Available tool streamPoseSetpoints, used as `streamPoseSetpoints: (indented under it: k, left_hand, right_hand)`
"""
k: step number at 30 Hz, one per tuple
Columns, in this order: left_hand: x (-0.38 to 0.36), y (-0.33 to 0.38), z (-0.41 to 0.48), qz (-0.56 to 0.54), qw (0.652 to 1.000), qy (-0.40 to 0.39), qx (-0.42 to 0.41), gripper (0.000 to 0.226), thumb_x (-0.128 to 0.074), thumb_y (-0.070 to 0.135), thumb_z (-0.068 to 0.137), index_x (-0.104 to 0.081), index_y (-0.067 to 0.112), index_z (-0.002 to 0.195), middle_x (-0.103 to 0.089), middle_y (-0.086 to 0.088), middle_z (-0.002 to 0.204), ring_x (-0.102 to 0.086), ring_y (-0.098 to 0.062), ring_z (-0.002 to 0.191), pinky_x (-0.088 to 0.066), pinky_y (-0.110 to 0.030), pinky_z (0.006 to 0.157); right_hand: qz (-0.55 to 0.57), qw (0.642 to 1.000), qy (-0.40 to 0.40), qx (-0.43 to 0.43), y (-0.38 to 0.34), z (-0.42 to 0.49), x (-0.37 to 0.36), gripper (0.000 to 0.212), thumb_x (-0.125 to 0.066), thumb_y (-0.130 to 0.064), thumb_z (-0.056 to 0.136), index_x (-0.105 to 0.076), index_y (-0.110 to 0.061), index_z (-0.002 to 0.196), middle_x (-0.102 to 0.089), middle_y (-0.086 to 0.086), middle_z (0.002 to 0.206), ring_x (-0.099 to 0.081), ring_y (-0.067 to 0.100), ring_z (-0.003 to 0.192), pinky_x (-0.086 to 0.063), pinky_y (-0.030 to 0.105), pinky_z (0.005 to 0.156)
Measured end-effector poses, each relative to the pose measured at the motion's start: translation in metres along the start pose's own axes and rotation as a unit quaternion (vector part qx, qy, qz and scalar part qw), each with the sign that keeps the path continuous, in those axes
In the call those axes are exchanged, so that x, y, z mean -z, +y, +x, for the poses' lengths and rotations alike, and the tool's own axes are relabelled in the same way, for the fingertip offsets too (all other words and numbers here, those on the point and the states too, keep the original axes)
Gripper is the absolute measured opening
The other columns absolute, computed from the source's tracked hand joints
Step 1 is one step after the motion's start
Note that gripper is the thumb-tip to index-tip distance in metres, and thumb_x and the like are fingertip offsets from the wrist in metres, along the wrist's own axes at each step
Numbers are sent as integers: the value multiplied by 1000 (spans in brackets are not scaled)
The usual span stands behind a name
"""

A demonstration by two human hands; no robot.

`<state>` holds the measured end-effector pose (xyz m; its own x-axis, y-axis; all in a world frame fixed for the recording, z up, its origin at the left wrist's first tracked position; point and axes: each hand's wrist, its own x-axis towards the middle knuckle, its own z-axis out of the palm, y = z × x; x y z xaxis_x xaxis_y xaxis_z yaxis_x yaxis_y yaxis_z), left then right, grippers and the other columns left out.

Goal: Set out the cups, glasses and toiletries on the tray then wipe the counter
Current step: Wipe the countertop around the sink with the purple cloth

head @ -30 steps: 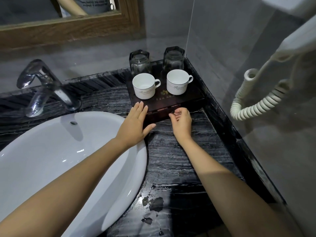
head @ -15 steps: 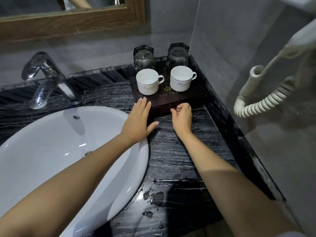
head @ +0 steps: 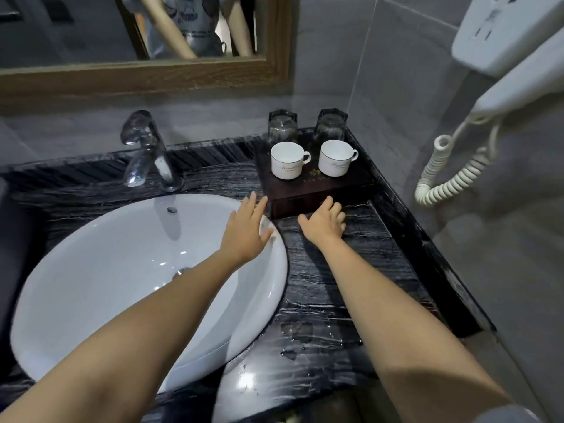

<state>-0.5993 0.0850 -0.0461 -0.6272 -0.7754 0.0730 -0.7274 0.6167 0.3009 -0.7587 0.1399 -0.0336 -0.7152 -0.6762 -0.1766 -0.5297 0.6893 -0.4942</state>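
A dark wooden tray (head: 351,184) stands in the far right corner of the black marble counter (head: 335,285). On it are two white cups (head: 287,161) (head: 335,158) in front and two upturned glasses (head: 282,127) (head: 330,125) behind. My left hand (head: 245,228) is flat with straight fingers over the basin's rim, fingertips near the tray's front left corner. My right hand (head: 325,222) rests on the counter just before the tray's front face, fingers loosely bent and holding nothing. No toiletries are in view.
A white oval basin (head: 122,285) and a chrome tap (head: 146,151) fill the left. Water drops (head: 297,331) lie on the near counter. A wall hairdryer with a coiled cord (head: 448,169) hangs at right. A wood-framed mirror (head: 152,77) is above.
Both hands have drawn back a little from the tray's front edge. My right hand's curled fingers have loosened. The camera has tilted up, showing more mirror.
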Motion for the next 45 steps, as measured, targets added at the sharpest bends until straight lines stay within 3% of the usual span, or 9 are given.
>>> streamPoseSetpoints:
  k: [9,17,20,23,26,29,35,38,45]
  left_hand:
    - [57,-63,-101,-92,976,-163,109,54,-50,34,91,-34,21,141,-45,-9,143,-42,-25,130,-34,-33,106]
    - [124,-113,-238,-287,907,-199,234,37,-49,32,91,-56,13,122,-63,-7,105,-61,-20,89,-54,-31,72]
    - [135,-132,-297,-320,892,-164,273,33,-50,26,91,-59,8,118,-64,-7,98,-59,-16,77,-50,-24,63]
    - [138,-158,-356,-218,920,-100,309,31,-52,26,89,-65,12,113,-69,-7,107,-62,-17,91,-48,-24,71]
    - [131,-192,-402,-120,918,10,378,32,-55,22,87,-63,14,117,-66,-6,120,-60,-20,112,-43,-27,96]
    - [126,-218,-428,-94,890,93,436,39,-55,18,84,-58,14,122,-64,-9,122,-58,-24,114,-44,-32,98]
    - [105,-247,-440,-63,912,19,405,56,-51,17,89,-34,14,142,-42,-10,145,-35,-25,135,-27,-32,112]
    - [96,-251,-441,2,909,18,417,54,-46,24,93,-31,15,143,-51,-13,136,-41,-30,127,-36,-39,104]
    - [101,-260,-433,94,907,-57,407,62,-55,32,88,-29,25,143,-39,-12,129,-35,-31,121,-36,-44,100]
  right_hand:
    - [-173,956,-232,54,-58,-109,-13,83,-50,-50,87,-9,-11,148,-11,14,154,-11,37,141,-20,50,113]
    - [-325,854,-347,212,-146,-238,-18,52,-45,-37,95,-42,-3,135,-47,13,141,-49,29,123,-42,35,89]
    - [-341,825,-376,247,-176,-272,-43,39,-45,-39,94,-54,-4,111,-59,11,125,-60,25,89,-42,30,58]
    - [-317,813,-376,311,-203,-308,-68,36,-47,-31,95,-49,-4,72,-59,11,90,-56,24,68,-44,31,58]
    - [-298,772,-367,424,-222,-339,-99,33,-52,-27,91,-65,4,94,-67,18,101,-62,29,88,-48,35,78]
    - [-238,744,-369,504,-225,-362,-136,34,-56,-26,90,-64,-6,116,-65,16,119,-58,30,112,-43,30,92]
    - [-204,767,-273,544,-203,-386,-206,48,-54,-33,91,-46,-9,132,-53,17,130,-45,36,121,-41,42,98]
    - [-188,781,-237,547,-193,-391,-219,52,-60,-28,88,-41,-6,131,-46,17,130,-42,35,122,-40,43,97]
    - [-165,801,-282,501,-201,-388,-228,38,-58,-13,83,-54,-6,120,-46,19,126,-41,36,120,-40,40,99]
